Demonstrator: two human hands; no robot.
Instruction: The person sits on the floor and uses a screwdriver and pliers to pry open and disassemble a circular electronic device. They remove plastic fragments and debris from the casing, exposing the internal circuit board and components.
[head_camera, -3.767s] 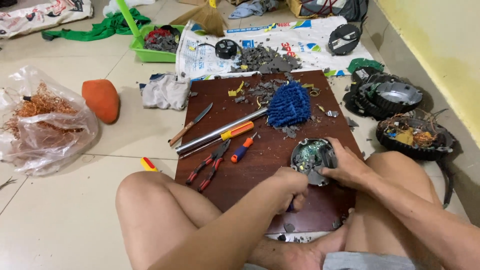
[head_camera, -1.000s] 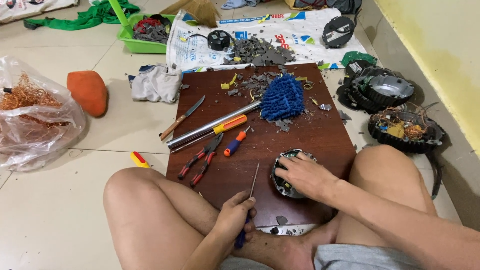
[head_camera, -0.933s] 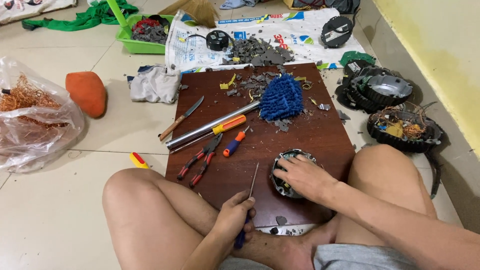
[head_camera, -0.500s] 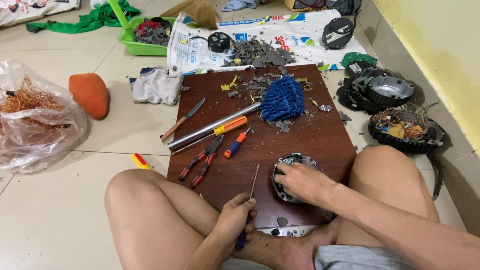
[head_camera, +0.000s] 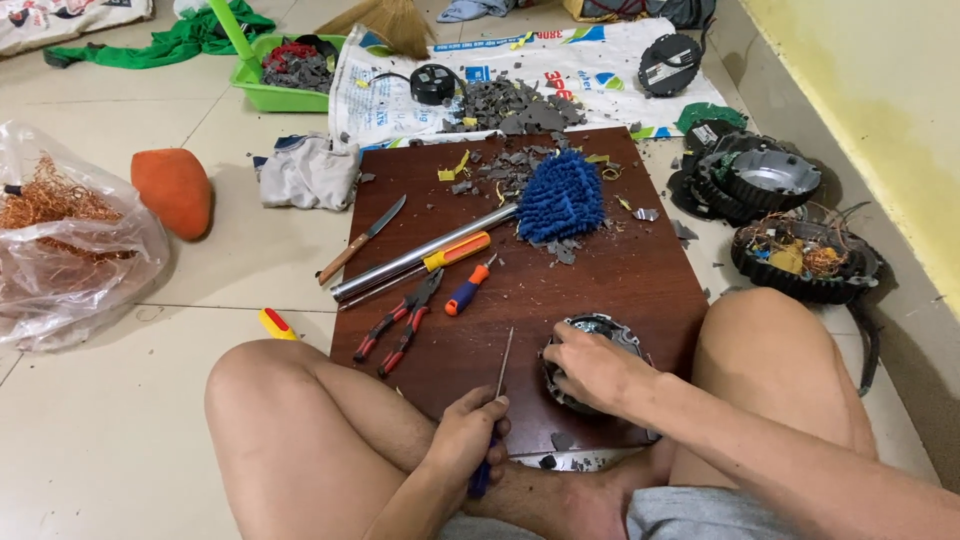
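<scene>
Two hands work low over a dark brown board laid on the tiled floor, seen from the head camera. They are apart, each busy with its own thing. One left hand is closed around a screwdriver with a blue handle, its thin shaft pointing up and away across the board. One right hand lies over a round metal motor part at the near edge of the board, fingers curled on its rim, between the person's bare knees.

Farther up the board lie one pair of red-handled pliers, one small screwdriver with an orange and blue handle, one long metal tube, one knife and one blue shaggy brush head among grey chips. Beside the board to the right sit two black round housings. On the left are one clear bag of copper wire, one orange lump and one green tray.
</scene>
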